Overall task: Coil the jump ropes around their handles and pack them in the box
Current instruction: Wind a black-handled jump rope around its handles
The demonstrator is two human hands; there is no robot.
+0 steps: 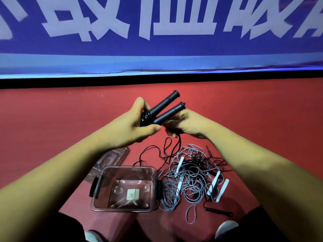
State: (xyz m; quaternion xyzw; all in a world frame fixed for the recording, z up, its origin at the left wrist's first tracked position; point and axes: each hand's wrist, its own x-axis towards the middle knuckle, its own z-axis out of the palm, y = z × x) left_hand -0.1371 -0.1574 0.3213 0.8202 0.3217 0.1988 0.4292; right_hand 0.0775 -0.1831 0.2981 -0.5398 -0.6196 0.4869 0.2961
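My left hand [139,122] grips the lower ends of two black jump-rope handles [166,107], held side by side and pointing up to the right, with a few black turns of cord wound around them at my palm. My right hand [183,125] pinches the same black cord [176,147] just below the handles; the cord trails down to the red floor. A clear plastic box [103,185] with black side latches stands open below, holding no ropes. Right of it lies a tangled heap of grey-blue ropes [190,175] with white handles [214,185], mixed with more black cord.
The box's clear lid [111,158] lies on the floor behind its left corner. A loose black handle [219,211] rests at the heap's near right edge. My knees and white shoes frame the bottom. A blue banner wall [157,49] closes off the floor ahead.
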